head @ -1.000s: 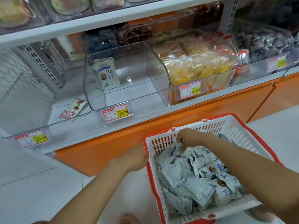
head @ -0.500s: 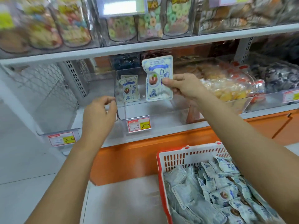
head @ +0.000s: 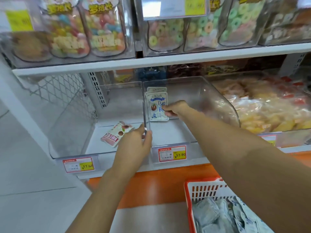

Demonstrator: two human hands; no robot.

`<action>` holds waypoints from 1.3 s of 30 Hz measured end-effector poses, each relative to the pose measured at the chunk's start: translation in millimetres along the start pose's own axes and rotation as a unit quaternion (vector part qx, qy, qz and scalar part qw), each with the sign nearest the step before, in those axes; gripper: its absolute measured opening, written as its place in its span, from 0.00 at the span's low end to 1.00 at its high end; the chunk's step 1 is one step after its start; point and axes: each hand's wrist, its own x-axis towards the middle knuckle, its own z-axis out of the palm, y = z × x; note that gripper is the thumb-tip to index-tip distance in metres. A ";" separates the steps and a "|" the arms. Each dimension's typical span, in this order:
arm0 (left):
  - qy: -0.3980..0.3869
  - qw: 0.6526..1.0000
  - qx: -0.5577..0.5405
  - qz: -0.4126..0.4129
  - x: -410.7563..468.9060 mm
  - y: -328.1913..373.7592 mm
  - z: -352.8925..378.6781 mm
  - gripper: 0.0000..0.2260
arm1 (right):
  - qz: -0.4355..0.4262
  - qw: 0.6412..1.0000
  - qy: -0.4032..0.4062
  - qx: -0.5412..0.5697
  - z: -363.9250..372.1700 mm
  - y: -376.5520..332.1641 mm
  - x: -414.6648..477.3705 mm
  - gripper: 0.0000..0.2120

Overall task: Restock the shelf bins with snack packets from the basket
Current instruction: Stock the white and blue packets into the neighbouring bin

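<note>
Right hand (head: 175, 109) pinches the packet (head: 157, 106) inside the bin (head: 217, 100); left hand (head: 134, 145) grips its wall; best release it upright, flush.

The right hand (head: 175, 109) pinched a packet (head: 157, 106) upright inside the clear bin (head: 210, 98), just in front of a second packet (head: 156, 89) by its left wall. The left hand (head: 134, 145) gripped that bin's front left corner, near a pink packet (head: 116, 133) lying in the left bin (head: 74, 155). The basket (head: 187, 192) sat at lower right, holding more packets.
</note>
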 end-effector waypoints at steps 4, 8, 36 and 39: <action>-0.001 1.000 0.003 0.007 2.0 -4.1 0.1 0.13 | 0.033 0.999 -0.028 -0.025 6.9 6.5 13.7 0.22; -0.005 1.000 0.004 0.015 0.8 -0.6 -3.2 0.12 | 0.051 0.998 -0.014 0.046 4.7 1.8 19.2 0.12; -0.026 0.991 0.131 0.018 -53.9 31.8 3.2 0.27 | 0.070 0.813 -0.124 -0.564 -16.3 342.4 -210.0 0.50; -0.025 0.991 0.126 0.024 -57.6 30.9 2.3 0.28 | 0.122 0.824 -0.045 -0.552 -0.7 362.1 -222.0 0.48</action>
